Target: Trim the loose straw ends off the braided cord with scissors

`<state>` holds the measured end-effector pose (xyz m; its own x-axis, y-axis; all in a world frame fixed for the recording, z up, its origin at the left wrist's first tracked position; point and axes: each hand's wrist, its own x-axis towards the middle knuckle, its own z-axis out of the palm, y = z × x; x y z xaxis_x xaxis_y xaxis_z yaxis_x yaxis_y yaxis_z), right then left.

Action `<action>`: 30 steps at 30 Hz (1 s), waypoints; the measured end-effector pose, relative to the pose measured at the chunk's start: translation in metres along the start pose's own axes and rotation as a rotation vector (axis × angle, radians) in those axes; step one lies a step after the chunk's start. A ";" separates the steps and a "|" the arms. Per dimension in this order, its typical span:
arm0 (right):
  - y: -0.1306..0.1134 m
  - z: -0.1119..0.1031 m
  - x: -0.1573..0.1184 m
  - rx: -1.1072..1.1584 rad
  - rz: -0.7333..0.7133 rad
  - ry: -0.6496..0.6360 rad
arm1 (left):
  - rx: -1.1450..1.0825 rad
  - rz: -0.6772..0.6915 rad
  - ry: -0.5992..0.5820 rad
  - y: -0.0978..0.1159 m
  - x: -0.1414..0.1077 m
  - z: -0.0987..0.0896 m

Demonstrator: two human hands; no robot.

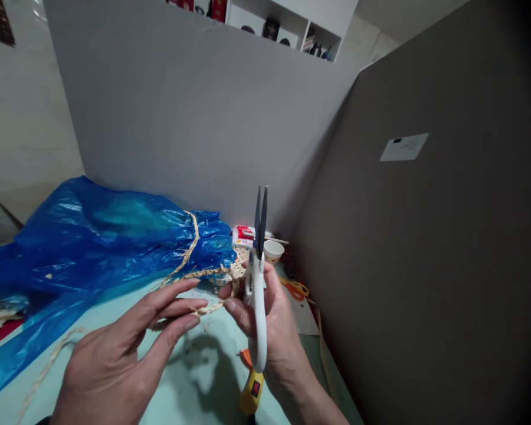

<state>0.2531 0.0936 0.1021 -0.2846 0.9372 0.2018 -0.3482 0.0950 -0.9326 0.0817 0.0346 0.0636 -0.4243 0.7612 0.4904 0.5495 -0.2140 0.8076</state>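
White-handled scissors point upward in my right hand, their blades slightly apart. The thumb and fingertips of that hand also pinch a braided straw cord. My left hand is at the left, its thumb and fingers closed around the other part of the cord. More of the braid loops up behind my hands and over a blue plastic bag.
A yellow tool lies on the pale green table below my right wrist. Beyond are a white cup, orange-handled scissors and a red and white packet. Grey panels rise behind and right.
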 end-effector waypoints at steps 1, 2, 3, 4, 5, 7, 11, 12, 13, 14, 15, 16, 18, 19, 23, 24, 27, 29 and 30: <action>0.000 0.000 0.000 0.002 0.007 0.008 | -0.007 -0.018 -0.019 -0.001 0.000 0.000; 0.001 -0.001 -0.001 0.003 0.012 0.012 | -0.019 -0.046 -0.036 -0.001 0.001 -0.001; 0.001 -0.002 -0.001 0.006 0.014 0.012 | -0.036 -0.083 -0.061 0.000 0.002 -0.001; 0.003 -0.003 -0.001 0.012 0.014 0.011 | -0.065 -0.120 -0.075 0.003 0.004 -0.001; 0.004 -0.004 0.000 0.018 0.016 0.011 | -0.102 -0.173 -0.112 0.006 0.007 -0.001; 0.007 -0.006 0.001 0.028 0.022 0.007 | -0.257 -0.290 -0.200 0.014 0.015 -0.001; 0.013 -0.010 0.005 0.043 0.031 -0.021 | -0.479 -0.454 -0.387 0.025 0.027 0.002; 0.014 -0.011 0.005 0.051 0.031 -0.035 | -0.500 -0.466 -0.422 0.026 0.027 0.004; 0.014 -0.012 0.006 0.058 0.031 -0.051 | -0.511 -0.463 -0.468 0.026 0.027 0.005; 0.014 -0.012 0.006 0.064 0.029 -0.068 | -0.512 -0.456 -0.532 0.025 0.026 0.006; 0.014 -0.013 0.006 0.067 0.025 -0.083 | -0.505 -0.458 -0.608 0.025 0.025 0.006; 0.013 -0.013 0.006 0.068 0.022 -0.093 | -0.496 -0.469 -0.682 0.024 0.025 0.006; 0.012 -0.014 0.007 0.062 0.011 -0.097 | -0.473 -0.503 -0.752 0.023 0.024 0.006; 0.011 -0.014 0.007 0.056 0.005 -0.094 | -0.455 -0.502 -0.748 0.022 0.024 0.005; 0.011 -0.016 0.009 0.012 -0.006 -0.098 | -0.292 -0.324 -0.602 0.021 0.022 0.000; 0.011 -0.017 0.009 -0.014 0.003 -0.090 | -0.254 -0.268 -0.540 0.020 0.020 -0.001; 0.010 -0.020 0.007 -0.161 0.039 -0.037 | -0.200 -0.151 -0.359 0.019 0.015 -0.001; 0.006 -0.025 0.003 -0.321 0.005 -0.012 | -0.195 -0.123 -0.293 0.021 0.015 0.000; 0.003 -0.028 0.000 -0.414 -0.033 -0.012 | -0.194 -0.118 -0.266 0.023 0.016 0.000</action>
<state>0.2769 0.1037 0.0909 -0.2908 0.9275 0.2348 0.0307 0.2543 -0.9666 0.0873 0.0423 0.0898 -0.2605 0.9150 0.3081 0.3500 -0.2079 0.9134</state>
